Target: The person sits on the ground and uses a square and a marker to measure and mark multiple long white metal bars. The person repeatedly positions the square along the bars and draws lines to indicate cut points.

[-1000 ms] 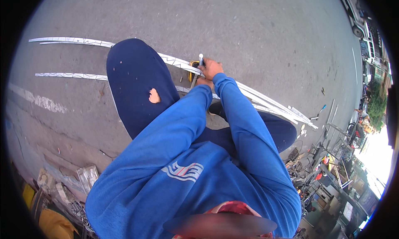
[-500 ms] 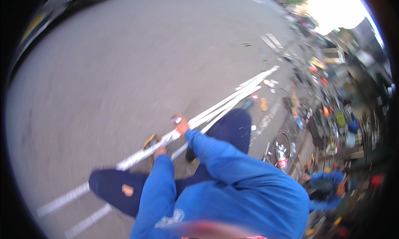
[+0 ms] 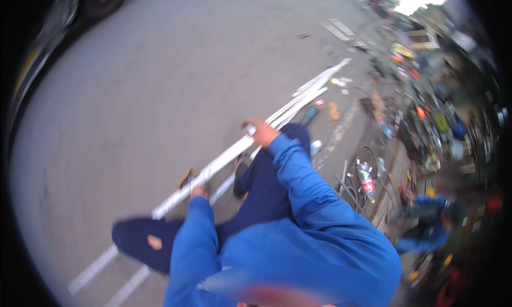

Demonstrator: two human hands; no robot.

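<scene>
Long white flat strips (image 3: 218,163) run slantwise across the road from lower left to upper right, passing over my bent legs. My left hand (image 3: 199,192) is closed at the lower edge of the front strip, with its fingers partly hidden under it. Farther up the same strip is my right hand (image 3: 262,133), closed round a small silvery-white object (image 3: 250,129) that I cannot make out. More white strips (image 3: 309,93) lie bunched beyond my right hand. A yellow-brown object (image 3: 188,177), perhaps a shoe, shows behind the front strip near my left hand.
A vehicle with a dark wheel (image 3: 104,0) stands at the far left. On the right are a plastic bottle (image 3: 367,181), black cables (image 3: 349,189), an orange-brown sole-shaped piece (image 3: 334,110) and cluttered tools. Another person in blue (image 3: 426,224) sits at the lower right.
My right hand has moved up along the strip with the small object, farther from my left hand. My left hand stays at nearly the same place on it. The whole view has shifted slightly.
</scene>
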